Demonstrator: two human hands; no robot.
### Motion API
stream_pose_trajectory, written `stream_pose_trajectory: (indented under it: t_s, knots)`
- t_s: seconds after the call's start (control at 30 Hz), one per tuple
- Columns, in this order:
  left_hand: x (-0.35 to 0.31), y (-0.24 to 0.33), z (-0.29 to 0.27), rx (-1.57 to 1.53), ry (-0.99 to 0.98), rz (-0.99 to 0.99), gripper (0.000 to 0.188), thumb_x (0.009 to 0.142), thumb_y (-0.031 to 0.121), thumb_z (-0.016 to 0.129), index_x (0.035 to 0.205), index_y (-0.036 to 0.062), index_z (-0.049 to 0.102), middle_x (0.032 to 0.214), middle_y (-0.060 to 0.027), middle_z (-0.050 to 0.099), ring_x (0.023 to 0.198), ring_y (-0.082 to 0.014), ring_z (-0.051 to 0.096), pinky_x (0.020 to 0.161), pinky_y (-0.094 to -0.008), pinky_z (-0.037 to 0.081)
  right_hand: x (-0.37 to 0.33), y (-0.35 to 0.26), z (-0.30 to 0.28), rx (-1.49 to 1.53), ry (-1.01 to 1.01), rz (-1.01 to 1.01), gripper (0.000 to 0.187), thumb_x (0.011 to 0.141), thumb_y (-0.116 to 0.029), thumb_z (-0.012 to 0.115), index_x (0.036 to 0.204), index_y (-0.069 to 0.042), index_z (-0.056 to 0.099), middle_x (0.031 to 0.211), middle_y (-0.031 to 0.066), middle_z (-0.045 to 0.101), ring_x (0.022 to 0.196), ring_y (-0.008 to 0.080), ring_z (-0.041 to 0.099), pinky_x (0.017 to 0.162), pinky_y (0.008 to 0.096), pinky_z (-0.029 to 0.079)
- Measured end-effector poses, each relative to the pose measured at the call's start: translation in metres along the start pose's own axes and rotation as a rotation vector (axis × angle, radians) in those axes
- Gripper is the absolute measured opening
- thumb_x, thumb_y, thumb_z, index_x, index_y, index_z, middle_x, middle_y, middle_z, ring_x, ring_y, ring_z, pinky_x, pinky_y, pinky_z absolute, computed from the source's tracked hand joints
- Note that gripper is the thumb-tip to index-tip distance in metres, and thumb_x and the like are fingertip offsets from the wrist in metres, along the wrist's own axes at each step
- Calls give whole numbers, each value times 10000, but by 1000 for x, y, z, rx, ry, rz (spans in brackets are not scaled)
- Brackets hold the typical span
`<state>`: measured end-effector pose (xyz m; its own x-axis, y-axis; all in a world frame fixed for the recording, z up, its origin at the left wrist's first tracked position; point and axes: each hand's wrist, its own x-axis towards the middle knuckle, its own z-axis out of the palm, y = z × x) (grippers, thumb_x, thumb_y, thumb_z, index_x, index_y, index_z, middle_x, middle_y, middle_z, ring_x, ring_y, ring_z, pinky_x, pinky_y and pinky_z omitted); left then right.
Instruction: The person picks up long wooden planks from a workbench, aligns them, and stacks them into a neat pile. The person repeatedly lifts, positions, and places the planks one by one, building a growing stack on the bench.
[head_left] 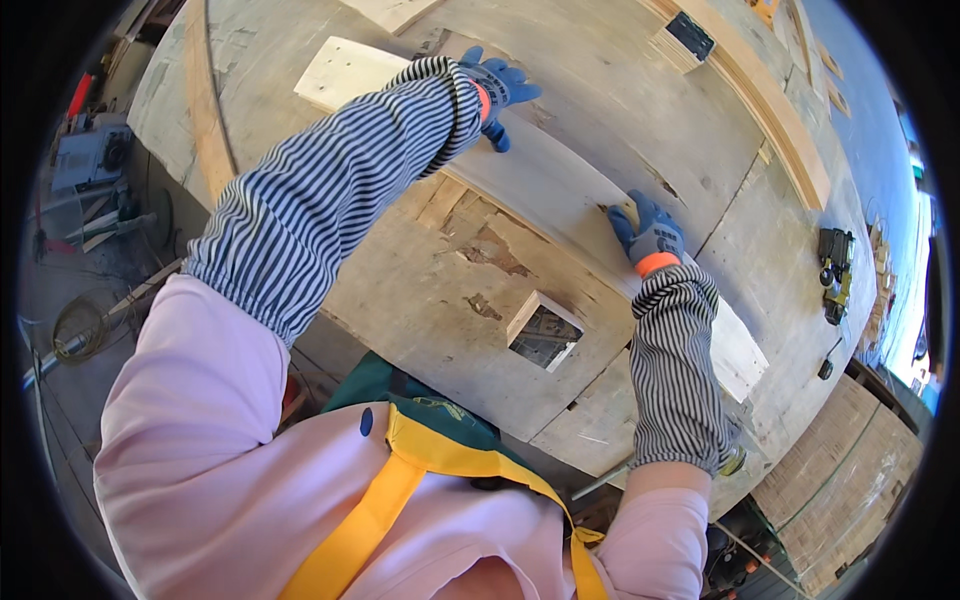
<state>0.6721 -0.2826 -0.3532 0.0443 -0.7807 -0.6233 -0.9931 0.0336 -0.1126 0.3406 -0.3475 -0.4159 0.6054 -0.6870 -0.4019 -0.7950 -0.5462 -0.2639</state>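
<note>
A long pale wooden board lies slantwise across the worn plywood bench in front of me. My left hand, in a blue-grey glove with an orange cuff, rests over its far left part with the fingers spread. Further right along the board is my right hand, gloved the same way. Its fingers are curled around a small tan piece pressed on the board's surface; what kind of piece it is cannot be made out. Striped sleeves cover both forearms.
A square hole opens in the bench top near me. Timber strips with a dark-topped block lie far right, and a green-and-black tool sits by the right edge. A grey machine stands left; wrapped sheets are stacked lower right.
</note>
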Motion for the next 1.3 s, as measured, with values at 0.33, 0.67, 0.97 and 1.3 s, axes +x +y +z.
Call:
stream_pose_trajectory:
  t_s: [0.33,0.67,0.97,1.3]
  knots:
    - [-97,54,181,-1504,810,-434,233,924,254,683,1025,46,654,888,-37,651,808,-168,608,722,-300,517,20,-23,3,178,238,-172,618,940,-491,553,1399,-80,496,1360,200,560,1255,372,526,1083,424,384]
    - [-19,126,215,-2125,318,-405,276,915,284,623,991,23,670,835,-76,698,678,-181,667,613,-318,547,123,-131,5,259,-1,-311,495,984,-374,546,1291,12,585,1295,186,617,1238,283,555,1057,357,415]
    - [-34,58,202,-1441,183,-529,431,845,432,549,1070,106,719,905,-156,720,857,-351,685,808,-453,528,167,-174,25,272,-203,-124,617,938,-511,591,1237,27,636,1207,128,672,1132,181,580,997,318,433]
    - [158,125,369,-940,71,-409,232,886,285,570,896,157,763,919,-90,728,827,-259,699,695,-441,555,153,-196,14,326,-256,-4,634,938,-564,524,1257,-27,628,1212,196,659,1175,286,587,992,353,442]
